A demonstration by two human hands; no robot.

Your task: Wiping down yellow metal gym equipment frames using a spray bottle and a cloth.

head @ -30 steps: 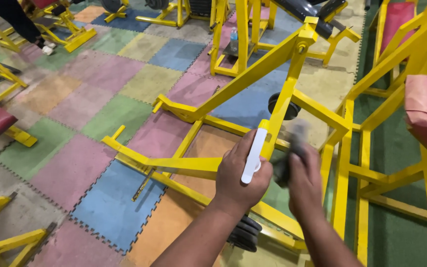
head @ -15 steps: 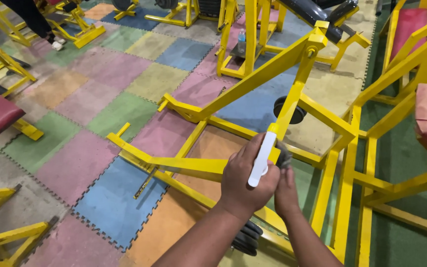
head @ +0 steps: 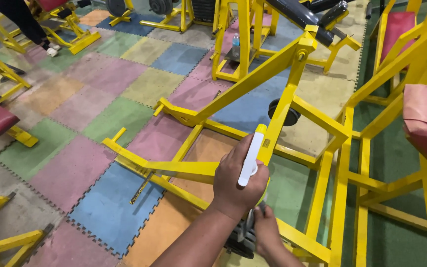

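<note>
At the lower middle of the view, a white bar-shaped tool point(head: 251, 159) is gripped by the curled fingers of the left hand point(head: 238, 180) against the yellow frame upright point(head: 278, 118), while a grey cloth point(head: 251, 217) is pinched by the right hand point(head: 268, 232) below, open mat floor point(head: 100, 202) lying to the left

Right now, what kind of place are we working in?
Most likely a gym. Yellow steel exercise machines stand all around, black weight plates hang on one frame, red padded seats sit on others, and coloured interlocking foam mats cover the floor.
</note>
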